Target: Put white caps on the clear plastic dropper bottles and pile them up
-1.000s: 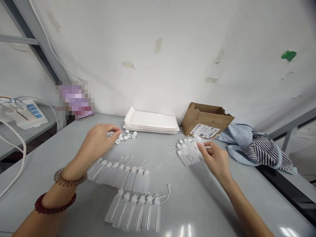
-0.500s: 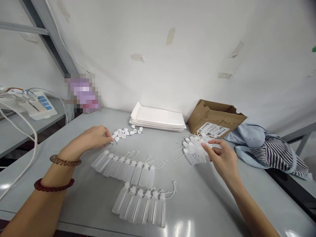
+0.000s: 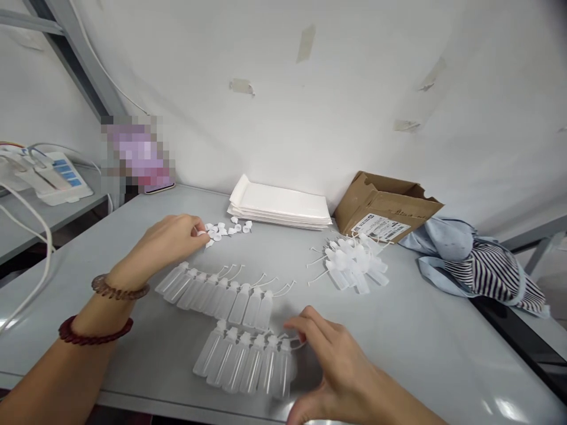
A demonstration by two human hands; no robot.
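My left hand (image 3: pixel 170 239) is at the left end of a loose group of small white caps (image 3: pixel 217 236), thumb and index finger pinched on one white cap, mostly hidden by the fingertips. Just in front of it, a slanted row of several clear plastic squeeze bottles (image 3: pixel 221 298) lies flat, thin white strips trailing from their necks. A second, nearer row of similar bottles (image 3: pixel 243 363) lies by the table's front edge. My right hand (image 3: pixel 339 360) is open at that row's right end, thumb and fingers apart around the last bottle. Whether it touches the bottle is unclear.
More bottles lie in a jumbled pile (image 3: pixel 357 262) at the right, before an open cardboard box (image 3: pixel 390 206). White padded envelopes (image 3: pixel 281 203) are stacked against the wall. A blurred-out phone (image 3: pixel 139 156) leans at the back left. Striped cloth (image 3: pixel 491 271) lies far right.
My right hand has left the bottle pile and come down and left to the front row's end, fingers spread. My left hand stays at the caps, shifted slightly. The view has tilted a little.
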